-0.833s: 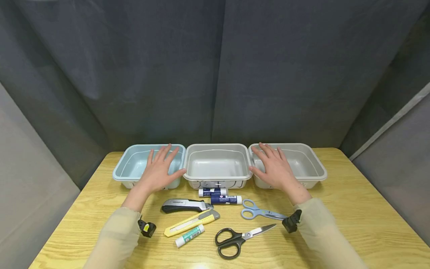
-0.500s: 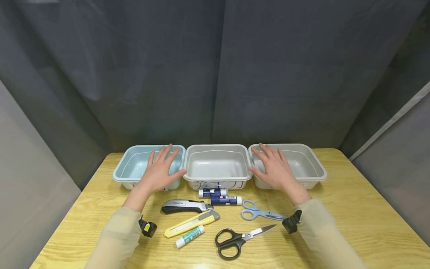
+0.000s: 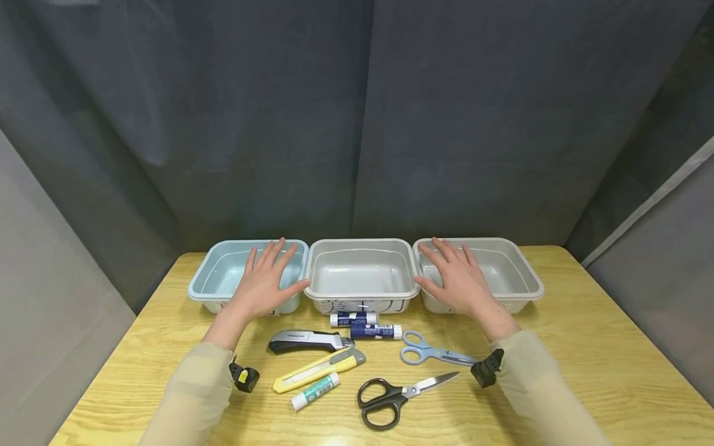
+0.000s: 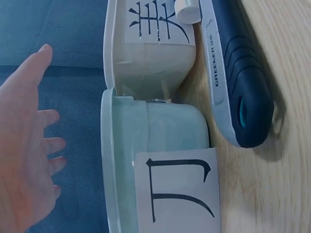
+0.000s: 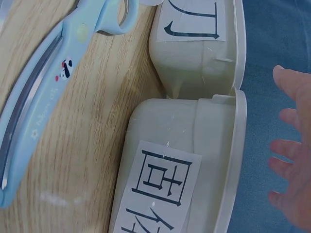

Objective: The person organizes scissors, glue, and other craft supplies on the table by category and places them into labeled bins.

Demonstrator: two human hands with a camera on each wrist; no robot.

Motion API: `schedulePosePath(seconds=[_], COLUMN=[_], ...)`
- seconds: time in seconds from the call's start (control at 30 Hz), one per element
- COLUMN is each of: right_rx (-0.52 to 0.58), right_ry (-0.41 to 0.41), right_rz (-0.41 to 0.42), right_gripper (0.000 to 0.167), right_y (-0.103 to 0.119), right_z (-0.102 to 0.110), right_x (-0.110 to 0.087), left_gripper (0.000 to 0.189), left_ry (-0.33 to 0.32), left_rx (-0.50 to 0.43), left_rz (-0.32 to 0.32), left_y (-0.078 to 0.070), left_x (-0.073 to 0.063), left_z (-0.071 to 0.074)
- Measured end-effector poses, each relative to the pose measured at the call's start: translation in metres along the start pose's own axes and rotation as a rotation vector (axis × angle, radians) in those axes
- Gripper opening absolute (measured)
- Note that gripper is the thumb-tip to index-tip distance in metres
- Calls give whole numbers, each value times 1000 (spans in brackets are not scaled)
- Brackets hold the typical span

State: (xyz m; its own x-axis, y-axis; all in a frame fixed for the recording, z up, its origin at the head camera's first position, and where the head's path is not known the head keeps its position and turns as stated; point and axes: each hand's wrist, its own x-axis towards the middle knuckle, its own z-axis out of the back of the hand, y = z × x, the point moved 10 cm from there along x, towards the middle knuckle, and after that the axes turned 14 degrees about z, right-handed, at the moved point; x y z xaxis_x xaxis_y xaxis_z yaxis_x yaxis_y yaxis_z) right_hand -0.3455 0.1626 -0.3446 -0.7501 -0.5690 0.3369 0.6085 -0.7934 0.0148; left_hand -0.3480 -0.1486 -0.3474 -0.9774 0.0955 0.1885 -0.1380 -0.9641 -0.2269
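My left hand [image 3: 262, 285] hovers over the light blue bin [image 3: 193, 290], fingers spread and holding nothing. Likewise spread and bare, my right hand [image 3: 457, 285] is above the right-hand grey bin [image 3: 521, 295]. The left wrist view shows that hand [image 4: 24, 145] apart from the bin's rim. Nearest below it on the table lie a black-and-grey utility knife [image 3: 304, 340] and a yellow one [image 3: 318, 371]. Light blue scissors [image 3: 429, 352] lie below the right hand, with black-handled scissors [image 3: 390, 401] nearer the front. Two navy glue sticks [image 3: 375, 332] and a green-and-white glue stick [image 3: 316, 391] lie between.
A middle grey bin [image 3: 361, 296] stands between the other two in a row. Paper labels [image 5: 165, 179] with dark characters are on the bin fronts. Behind the wooden table [image 3: 591, 359] hangs a dark curtain [image 3: 357, 124]; lighter panels stand at both sides.
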Motion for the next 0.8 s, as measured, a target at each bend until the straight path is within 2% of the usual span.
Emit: schedulePosePath(seconds=[0.4, 0.63, 0.8], right_rx=[-42, -34, -22], right_ry=[-47, -101, -152], right_rz=[47, 78, 100], right_gripper=[65, 58, 47], right_y=[7, 13, 18], right_z=[9, 13, 18], right_x=[1, -1, -3], left_gripper=[81, 77, 74], left_ry=[-19, -81, -108], left_rx=[-11, -7, -22], left_rz=[-7, -27, -20], left_y=[7, 13, 23], left_x=[2, -2, -6], left_z=[4, 11, 17])
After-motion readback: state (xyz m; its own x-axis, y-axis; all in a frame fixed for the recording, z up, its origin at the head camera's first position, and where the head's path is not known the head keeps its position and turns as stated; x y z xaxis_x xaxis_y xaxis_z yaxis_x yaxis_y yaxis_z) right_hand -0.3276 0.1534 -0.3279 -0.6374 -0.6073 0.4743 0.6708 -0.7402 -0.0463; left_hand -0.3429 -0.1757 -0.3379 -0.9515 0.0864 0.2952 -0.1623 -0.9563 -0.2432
